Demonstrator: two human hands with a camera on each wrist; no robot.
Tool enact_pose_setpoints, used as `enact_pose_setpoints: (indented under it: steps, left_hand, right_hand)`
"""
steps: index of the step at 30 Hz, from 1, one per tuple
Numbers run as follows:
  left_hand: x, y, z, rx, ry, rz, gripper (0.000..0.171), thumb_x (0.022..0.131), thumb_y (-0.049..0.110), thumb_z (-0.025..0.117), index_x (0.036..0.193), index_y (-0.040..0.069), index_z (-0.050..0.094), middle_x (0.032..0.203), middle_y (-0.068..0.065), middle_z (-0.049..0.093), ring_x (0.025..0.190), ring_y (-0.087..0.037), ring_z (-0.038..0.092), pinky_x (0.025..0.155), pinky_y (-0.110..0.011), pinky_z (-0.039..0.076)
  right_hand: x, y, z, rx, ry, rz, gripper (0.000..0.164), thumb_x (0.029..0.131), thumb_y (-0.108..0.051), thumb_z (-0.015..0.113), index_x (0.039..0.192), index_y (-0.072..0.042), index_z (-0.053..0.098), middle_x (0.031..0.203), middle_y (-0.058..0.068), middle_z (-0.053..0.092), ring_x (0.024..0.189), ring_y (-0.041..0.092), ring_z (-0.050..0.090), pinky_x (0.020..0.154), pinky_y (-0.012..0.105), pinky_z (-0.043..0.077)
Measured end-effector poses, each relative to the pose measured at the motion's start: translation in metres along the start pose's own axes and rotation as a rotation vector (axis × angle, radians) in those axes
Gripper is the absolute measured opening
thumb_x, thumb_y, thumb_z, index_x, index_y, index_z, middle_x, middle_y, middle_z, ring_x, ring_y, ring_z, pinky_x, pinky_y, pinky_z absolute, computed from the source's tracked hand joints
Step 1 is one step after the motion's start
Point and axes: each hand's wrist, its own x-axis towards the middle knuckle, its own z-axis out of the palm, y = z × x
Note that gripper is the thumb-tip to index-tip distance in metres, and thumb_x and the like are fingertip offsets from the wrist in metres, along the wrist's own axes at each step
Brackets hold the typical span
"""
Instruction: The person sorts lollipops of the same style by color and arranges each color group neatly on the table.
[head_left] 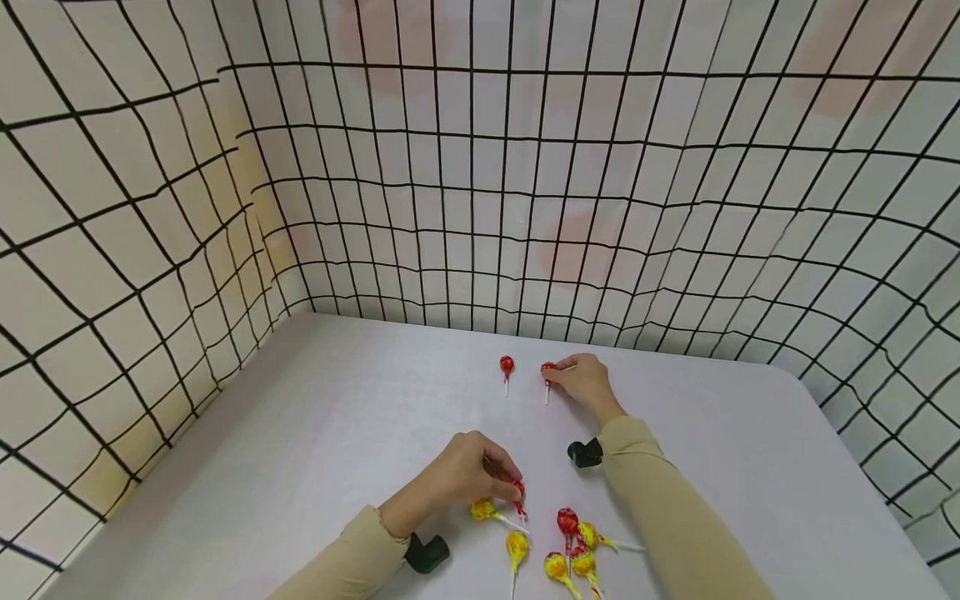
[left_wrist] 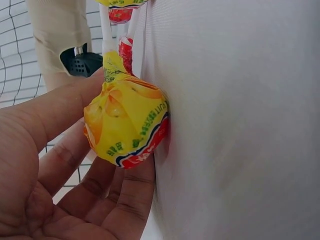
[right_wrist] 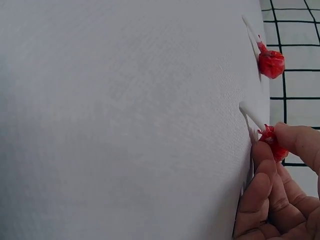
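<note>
Near the back of the table, my right hand pinches a red lollipop by its wrapped head, its white stick on the table. Another red lollipop lies to the left of it. Closer in, my left hand has thumb and fingertips around the head of a red lollipop. A yellow lollipop lies right beside those fingers and hides most of their grip in the left wrist view. Just in front is a second yellow lollipop.
Right of the left hand lies a cluster of several lollipops, among them a red one and a yellow one. Black wrist devices sit under both sleeves. A white backdrop with a black grid rises behind the white table.
</note>
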Motion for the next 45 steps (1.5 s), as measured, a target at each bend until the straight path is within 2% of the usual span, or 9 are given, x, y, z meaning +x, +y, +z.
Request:
enact_pose_setpoints:
  steps: [4,8,12,15,19,28,35,41,45]
  left_hand:
    - [0.0009,-0.001,-0.0001,-0.006,-0.001,-0.003,0.009,0.085,0.014,0.092,0.09,0.012,0.085,0.078,0.005,0.077,0.068,-0.006,0.061,0.063,-0.018,0.048]
    - [0.0023,-0.0021,0.0005,-0.016,0.001,0.001,0.009,0.085,0.013,0.092,0.09,0.012,0.085,0.078,0.006,0.078,0.067,-0.004,0.063,0.062,-0.017,0.049]
    - [0.0023,-0.002,0.0002,-0.018,0.001,0.003,0.009,0.085,0.013,0.092,0.091,0.011,0.085,0.078,0.007,0.077,0.067,-0.004,0.063,0.062,-0.018,0.049]
    - [0.0016,-0.0015,-0.0003,-0.021,0.002,0.006,0.01,0.085,0.013,0.092,0.09,0.011,0.085,0.078,0.005,0.077,0.067,-0.005,0.063,0.062,-0.018,0.048]
    - [0.0019,-0.0032,-0.0007,-0.018,0.003,0.011,0.01,0.085,0.013,0.092,0.09,0.011,0.085,0.078,0.005,0.077,0.067,-0.005,0.062,0.061,-0.018,0.048]
    - [0.0029,-0.0053,-0.0002,-0.022,0.0,0.015,0.009,0.085,0.013,0.092,0.09,0.012,0.085,0.077,0.006,0.077,0.067,-0.005,0.063,0.062,-0.018,0.049]
    - [0.0029,-0.005,-0.0006,-0.019,0.0,0.013,0.01,0.084,0.014,0.093,0.09,0.011,0.085,0.077,0.007,0.077,0.066,-0.004,0.063,0.062,-0.017,0.049]
    - [0.0039,-0.0055,0.0001,-0.008,0.003,0.015,0.01,0.084,0.014,0.093,0.089,0.013,0.085,0.076,0.008,0.077,0.067,-0.003,0.063,0.062,-0.017,0.048]
    - [0.0038,-0.0058,0.0002,-0.015,0.003,0.021,0.01,0.084,0.013,0.093,0.089,0.012,0.085,0.076,0.008,0.077,0.067,-0.004,0.063,0.062,-0.017,0.048]
  right_hand:
    - [0.0008,0.0001,0.0018,-0.014,-0.002,0.0,0.038,0.096,-0.032,0.08,0.116,-0.001,0.073,0.089,0.008,0.081,0.088,0.02,0.069,0.079,0.029,0.048]
    - [0.0001,-0.0017,0.0019,-0.037,-0.007,0.012,0.039,0.096,-0.035,0.079,0.117,-0.002,0.073,0.093,0.008,0.079,0.097,0.025,0.065,0.087,0.037,0.05]
    - [-0.0016,-0.0032,0.0011,-0.033,-0.012,0.016,0.038,0.097,-0.034,0.078,0.118,-0.003,0.072,0.092,0.009,0.079,0.098,0.027,0.066,0.09,0.041,0.051]
    - [-0.0002,-0.0028,0.0008,-0.042,-0.016,0.014,0.037,0.097,-0.033,0.078,0.117,-0.003,0.073,0.09,0.008,0.077,0.096,0.026,0.066,0.086,0.038,0.051]
    - [0.003,-0.0026,0.0015,-0.061,-0.026,0.013,0.037,0.097,-0.035,0.078,0.116,-0.003,0.074,0.096,0.009,0.075,0.098,0.026,0.063,0.084,0.037,0.05]
    - [0.0052,-0.0032,0.0051,-0.05,-0.051,0.01,0.041,0.098,-0.037,0.077,0.126,-0.007,0.074,0.117,0.015,0.072,0.104,0.028,0.06,0.088,0.041,0.05]
    - [0.0044,-0.0044,0.0085,-0.072,-0.017,-0.02,0.037,0.098,-0.033,0.077,0.122,-0.005,0.074,0.104,0.013,0.073,0.096,0.027,0.06,0.081,0.036,0.048]
    - [0.0037,-0.0038,0.0099,-0.066,0.033,-0.027,0.033,0.094,-0.028,0.081,0.116,-0.004,0.072,0.103,0.014,0.075,0.097,0.028,0.064,0.08,0.034,0.048]
    - [0.0043,-0.0038,0.01,-0.067,0.026,-0.034,0.033,0.094,-0.028,0.082,0.113,-0.004,0.069,0.099,0.013,0.075,0.093,0.027,0.064,0.076,0.031,0.046]
